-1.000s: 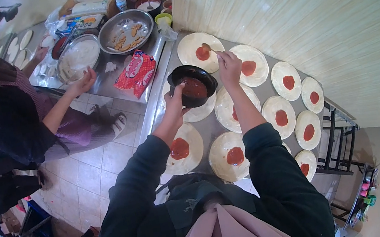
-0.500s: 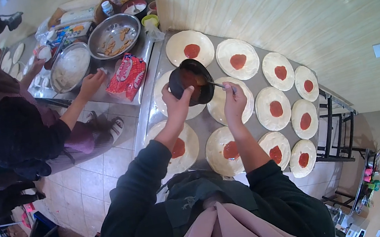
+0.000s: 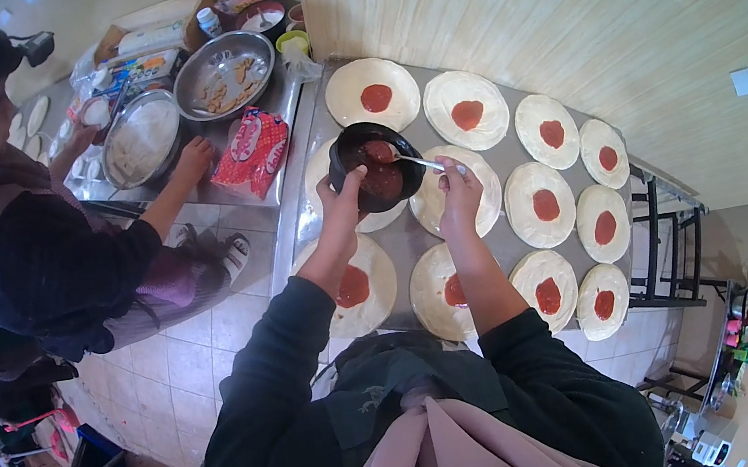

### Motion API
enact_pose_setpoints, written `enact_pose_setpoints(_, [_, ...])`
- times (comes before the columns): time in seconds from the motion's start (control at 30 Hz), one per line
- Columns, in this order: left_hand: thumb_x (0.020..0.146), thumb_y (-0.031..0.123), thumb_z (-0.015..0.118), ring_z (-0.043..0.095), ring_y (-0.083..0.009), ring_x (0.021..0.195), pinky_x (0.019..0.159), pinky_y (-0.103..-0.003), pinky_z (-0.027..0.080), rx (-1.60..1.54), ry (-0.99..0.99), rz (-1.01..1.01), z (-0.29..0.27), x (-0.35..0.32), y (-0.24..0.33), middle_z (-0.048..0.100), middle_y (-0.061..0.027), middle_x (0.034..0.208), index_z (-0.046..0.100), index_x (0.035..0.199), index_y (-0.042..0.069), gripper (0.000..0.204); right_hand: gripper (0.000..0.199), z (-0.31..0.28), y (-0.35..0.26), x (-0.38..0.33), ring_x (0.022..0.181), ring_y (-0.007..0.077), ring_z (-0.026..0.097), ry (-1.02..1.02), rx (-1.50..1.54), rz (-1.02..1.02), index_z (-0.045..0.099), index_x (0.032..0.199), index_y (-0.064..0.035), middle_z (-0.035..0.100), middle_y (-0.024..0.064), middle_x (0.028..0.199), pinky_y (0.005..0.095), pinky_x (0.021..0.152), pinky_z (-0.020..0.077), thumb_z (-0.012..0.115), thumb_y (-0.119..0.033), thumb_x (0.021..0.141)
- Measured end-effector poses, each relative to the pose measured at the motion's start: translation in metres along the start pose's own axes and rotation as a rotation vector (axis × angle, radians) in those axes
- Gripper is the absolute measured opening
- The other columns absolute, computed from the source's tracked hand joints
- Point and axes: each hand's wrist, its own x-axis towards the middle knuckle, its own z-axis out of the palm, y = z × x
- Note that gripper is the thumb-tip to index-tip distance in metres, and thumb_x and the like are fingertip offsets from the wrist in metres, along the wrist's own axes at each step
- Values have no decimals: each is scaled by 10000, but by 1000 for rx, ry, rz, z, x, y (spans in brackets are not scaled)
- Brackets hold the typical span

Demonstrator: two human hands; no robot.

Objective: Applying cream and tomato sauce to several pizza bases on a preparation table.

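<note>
Black bowl point(image 3: 374, 165) of red sauce — one, clasped in left hand point(image 3: 340, 201), raised over bench point(image 3: 416, 244). Spoon point(image 3: 417, 163) — one, pinched in right hand point(image 3: 458, 187), tip dipped into bowl. Dough rounds point(image 3: 466, 110) on bench: twelve counted, ten showing a red dab; two under bowl and hands partly hidden. Metal bowls point(image 3: 224, 73) on neighbouring bench — two — with another person's hand point(image 3: 194, 157) beside them.

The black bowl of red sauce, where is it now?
In the head view, the black bowl is held in the left hand above the dough rounds, left of the spoon.
</note>
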Motion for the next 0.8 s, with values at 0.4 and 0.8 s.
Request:
enact_pose_setpoints(0.4, [804, 436, 627, 436, -264, 1184, 920, -482, 423, -123, 40, -17, -33, 17, 6, 377, -144, 1286, 236, 1305, 41, 749, 175, 44, -16, 23, 599, 50, 417, -2, 49, -41, 660, 944, 15, 581, 6, 726, 184, 554, 335, 582, -131, 889])
enact_pose_setpoints(0.8, [812, 398, 643, 485, -258, 1127, 888, -442, 448, -191, 23, -18, -70, 4, -10, 379, -152, 1287, 221, 1328, 58, 748, 192, 76, 1, 78, 714, 194, 594, -191, -928, -902, 682, 1017, -61, 619, 115, 866, 290, 644, 469, 584, -84, 854])
